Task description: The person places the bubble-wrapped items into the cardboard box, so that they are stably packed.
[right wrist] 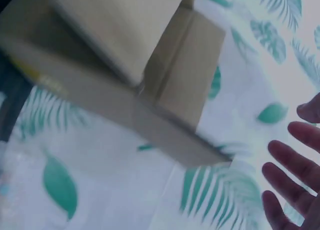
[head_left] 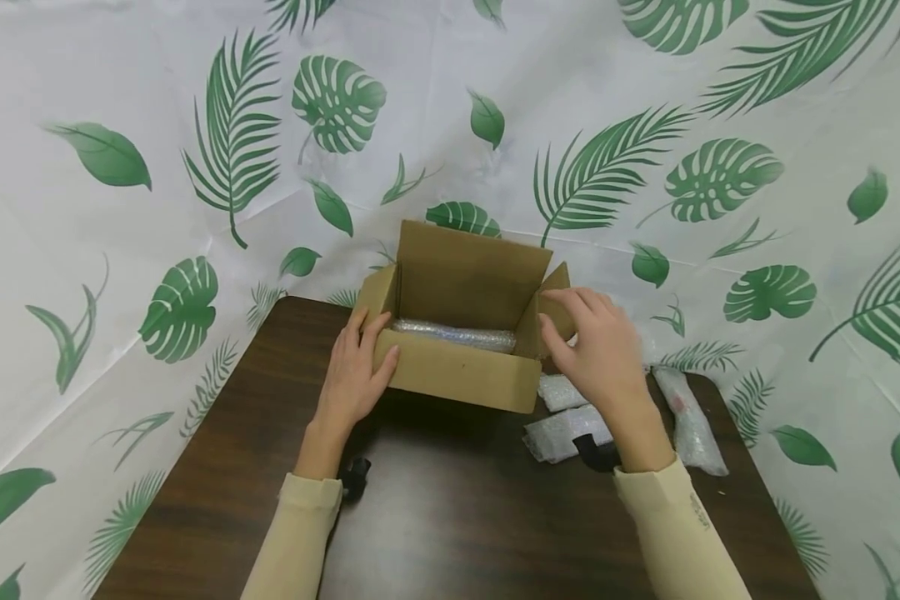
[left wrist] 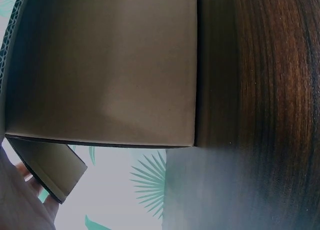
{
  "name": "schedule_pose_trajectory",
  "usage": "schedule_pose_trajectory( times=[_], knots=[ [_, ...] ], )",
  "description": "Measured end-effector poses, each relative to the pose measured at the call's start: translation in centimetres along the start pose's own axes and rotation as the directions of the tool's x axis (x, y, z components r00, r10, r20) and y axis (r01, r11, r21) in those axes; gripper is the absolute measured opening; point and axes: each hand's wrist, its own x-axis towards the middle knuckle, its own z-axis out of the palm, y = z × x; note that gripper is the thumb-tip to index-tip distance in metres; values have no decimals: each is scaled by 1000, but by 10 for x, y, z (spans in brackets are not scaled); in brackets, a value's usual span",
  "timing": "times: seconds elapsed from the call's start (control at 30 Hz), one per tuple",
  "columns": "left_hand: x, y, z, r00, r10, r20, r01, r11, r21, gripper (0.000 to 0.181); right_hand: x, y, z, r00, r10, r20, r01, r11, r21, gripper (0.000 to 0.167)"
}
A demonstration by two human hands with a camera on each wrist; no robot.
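1. Nearest, two cream sleeves (head_left: pixel 292 533) come in, one from 7 o'clock and one from 5 o'clock, over one dark wood-grain table (head_left: pixel 450 533).
2. Two small black objects (head_left: pixel 356 479) sit by the wrists, one beside each.
3. The left hand (head_left: pixel 348 379) is at the 8 o'clock corner of the box, its fingers lying on the 9 o'clock flap and its thumb over the 6 o'clock flap; whether it pinches the cardboard, one cannot tell.
4. The right hand (head_left: pixel 596 342) hovers at the box's 3 o'clock side, near that flap. Thumb and four fingers stand apart with nothing between them, as the right wrist view shows.
5. At least three bubble-wrapped packets lie on the table: two shorter ones (head_left: pixel 566 433) at 4 o'clock from the box, partly under the right forearm and hand, and one long packet (head_left: pixel 690 421) farther out in that direction.
6. One open cardboard box (head_left: pixel 461 375) is at 12 o'clock, toward the table's far side, its four flaps spread.
7. One long bubble-wrapped bundle (head_left: pixel 457 335) lies inside it, running from 9 to 3 o'clock.
8. Farthest, a white leaf-print sheet (head_left: pixel 435 92) hangs behind everything.
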Motion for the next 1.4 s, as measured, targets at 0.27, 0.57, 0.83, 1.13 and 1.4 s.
schedule_pose_trajectory(
  times=[0.27, 0.57, 0.83, 1.13, 1.4],
  knots=[
    [0, -1, -1, 1000, -9, 13, 8, 1000, 24, 58, -44, 45, -2, 967, 117, -225, -100, 991, 85, 17],
    [0, -2, 1, 1000, 3, 7, -3, 999, 44, 57, -95, 83, 7, 976, 210, 59, -209, 978, -23, 18],
    [-2, -1, 1, 1000, -5, -2, 5, 1000, 23, 56, -136, 114, 24, 839, 184, 512, -207, 978, -13, 51],
    [-1, 0, -3, 1000, -19, 2, 19, 1000, 15, 51, -156, 123, 50, 773, 149, 617, -177, 984, -16, 66],
    [-1, 5, -5, 999, -32, 34, 31, 999, 17, 50, -159, 127, 64, 769, 116, 628, -187, 981, 48, 68]
  ],
)
